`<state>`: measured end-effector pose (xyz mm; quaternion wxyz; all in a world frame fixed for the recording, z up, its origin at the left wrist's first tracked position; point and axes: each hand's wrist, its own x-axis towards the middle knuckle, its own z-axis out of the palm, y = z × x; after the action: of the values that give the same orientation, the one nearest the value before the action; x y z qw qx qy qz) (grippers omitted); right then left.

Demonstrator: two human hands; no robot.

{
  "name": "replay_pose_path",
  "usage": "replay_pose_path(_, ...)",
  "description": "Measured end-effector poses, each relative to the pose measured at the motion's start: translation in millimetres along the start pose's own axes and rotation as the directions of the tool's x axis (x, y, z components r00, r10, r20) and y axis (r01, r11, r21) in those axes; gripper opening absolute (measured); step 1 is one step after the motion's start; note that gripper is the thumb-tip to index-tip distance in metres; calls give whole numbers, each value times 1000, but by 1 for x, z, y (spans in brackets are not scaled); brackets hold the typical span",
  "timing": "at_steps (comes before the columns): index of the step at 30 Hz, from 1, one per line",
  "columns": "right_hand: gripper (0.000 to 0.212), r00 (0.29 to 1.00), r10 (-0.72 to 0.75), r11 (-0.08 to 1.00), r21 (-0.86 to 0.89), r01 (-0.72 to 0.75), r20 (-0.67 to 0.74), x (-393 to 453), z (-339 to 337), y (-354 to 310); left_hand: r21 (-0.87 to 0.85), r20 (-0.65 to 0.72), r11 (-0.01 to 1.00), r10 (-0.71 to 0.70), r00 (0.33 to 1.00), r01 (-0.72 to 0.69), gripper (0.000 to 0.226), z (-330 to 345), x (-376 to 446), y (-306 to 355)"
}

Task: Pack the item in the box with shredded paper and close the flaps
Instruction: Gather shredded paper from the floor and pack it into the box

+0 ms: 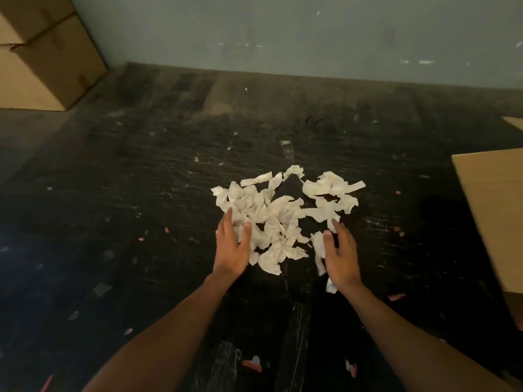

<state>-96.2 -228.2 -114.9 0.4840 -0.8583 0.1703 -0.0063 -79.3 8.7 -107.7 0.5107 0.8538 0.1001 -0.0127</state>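
Gathering is the step in hand: a loose heap of torn, crumpled white paper scraps (278,219) lies on the scuffed black bench (141,193), with the left hand (232,247) at its near-left edge and the right hand (338,256) at its near-right edge. Both hands are flat and spread, fingers (247,233) apart, closed on nothing. To do it well, I judge the palms should sweep inward from both sides, herding outlying strips into one mound before lifting, so few pieces trail off. A plain brown cardboard box (492,210) stands well apart at the right edge; its inside and the item to pack are not visible. Stacked brown cartons (48,58) sit far left.
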Motion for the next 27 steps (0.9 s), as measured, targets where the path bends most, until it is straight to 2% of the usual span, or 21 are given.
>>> replay_pose_path(3,46,999,-42,978,203,40,2,-9,24,-27,-17,22,999,32,999,-32,66,14,-8,14)
replay_pose_path(7,33,975,-213,904,365,224,-70,-11,31,-68,31,-79,985,174,982,-172,54,13,-5,25)
replay_pose_path(10,30,952,-238,888,353,294,-193,16,13,-86,164,-167,961,248,954,-221,63,-4,16,30)
replay_pose_path(13,36,947,-176,959,171,226,-267,67,-8,-76,282,-179,952,173,968,-118,78,-20,45,28)
replay_pose_path(16,49,982,-24,986,-165,-7,-186,120,-25,-49,338,-151,941,21,988,32,79,-25,75,17)
replay_pose_path(18,56,985,86,971,-210,-117,-151,147,-33,-38,277,-144,955,-62,988,101,77,-25,92,14)
replay_pose_path(21,60,978,193,951,-232,-205,-72,173,-33,-32,51,-74,987,-148,986,152,76,-20,107,16)
replay_pose_path(23,58,988,153,948,-287,-140,23,174,-22,-30,-43,-21,983,-178,984,177,75,-12,108,20)
replay_pose_path(25,54,993,23,952,-306,13,114,162,-6,-32,-104,7,979,-176,984,176,73,-3,103,27)
replay_pose_path(27,47,977,-108,969,-202,145,181,141,6,-38,-162,24,975,-150,988,152,69,5,97,35)
